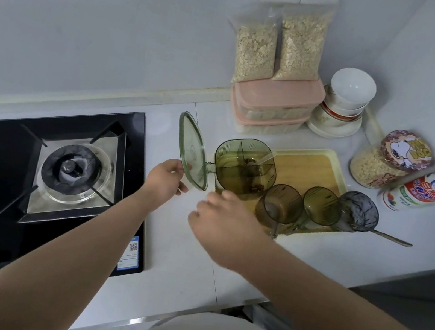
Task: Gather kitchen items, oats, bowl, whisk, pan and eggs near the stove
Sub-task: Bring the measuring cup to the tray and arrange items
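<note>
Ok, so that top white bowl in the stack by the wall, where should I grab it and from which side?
Probably by its rim, from above and in front. The top white bowl sits upright, nested in the bowl stack, so only its upper part is free. The wall stands behind it and the pink-lidded boxes crowd its left.

White counter (180, 259): inset stove (44, 179), yellow tray (315, 164), pink-lidded boxes (274, 108), bowl stack (341, 107), oat jar (374, 169), bottle (430, 190)

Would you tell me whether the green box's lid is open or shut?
Open: the lid stands swung back on its hinge beside the green box, whose dividers show; the left hand holds its edge.
</note>
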Tool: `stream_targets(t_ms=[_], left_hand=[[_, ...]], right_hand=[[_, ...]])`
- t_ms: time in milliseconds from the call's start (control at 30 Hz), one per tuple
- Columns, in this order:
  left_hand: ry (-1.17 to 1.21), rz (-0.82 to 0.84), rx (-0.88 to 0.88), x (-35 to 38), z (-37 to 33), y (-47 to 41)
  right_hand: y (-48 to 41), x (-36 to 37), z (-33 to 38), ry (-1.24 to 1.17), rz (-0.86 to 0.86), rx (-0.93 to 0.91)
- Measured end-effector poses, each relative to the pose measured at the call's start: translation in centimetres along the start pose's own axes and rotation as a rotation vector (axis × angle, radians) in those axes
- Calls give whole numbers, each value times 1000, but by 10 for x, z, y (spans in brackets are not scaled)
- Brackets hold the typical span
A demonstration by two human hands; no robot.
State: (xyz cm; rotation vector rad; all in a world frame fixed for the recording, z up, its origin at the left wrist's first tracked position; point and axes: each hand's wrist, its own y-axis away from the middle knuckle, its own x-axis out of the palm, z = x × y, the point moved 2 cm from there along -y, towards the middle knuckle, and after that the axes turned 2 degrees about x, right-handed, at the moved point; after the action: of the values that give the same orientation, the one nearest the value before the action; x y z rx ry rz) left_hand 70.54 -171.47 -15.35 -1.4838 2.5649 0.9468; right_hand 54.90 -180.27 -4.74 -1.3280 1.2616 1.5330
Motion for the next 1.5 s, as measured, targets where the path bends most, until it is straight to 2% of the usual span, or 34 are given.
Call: stream_targets(t_ms=[67,133,333,433,767,967,1167,1333,1500], left_hand=[[4,-9,7,-9,5,0],[21,-16,21,-15,7,0],[20,-27,54,-27,3,7],[12,-29,68,-30,1,8],[-12,-8,74,-28,-5,8],[3,6,57,-27,-11,2],[-12,4,52,-27,-17,-5],[-25,20,25,-14,-23,-2],[1,20,21,-3,-25,7]], right_hand=[[-1,7,18,71,192,-38],[-8,20,26,87,304,21],[-32,45,31,-77,409,256],[-33,55,30,-88,470,293],[-35,59,31,-100,508,343],[-33,-7,47,-193,319,326],[-4,-87,-5,-323,84,540],[13,-87,-83,-413,70,824],[21,-49,-138,-447,-4,1002]])
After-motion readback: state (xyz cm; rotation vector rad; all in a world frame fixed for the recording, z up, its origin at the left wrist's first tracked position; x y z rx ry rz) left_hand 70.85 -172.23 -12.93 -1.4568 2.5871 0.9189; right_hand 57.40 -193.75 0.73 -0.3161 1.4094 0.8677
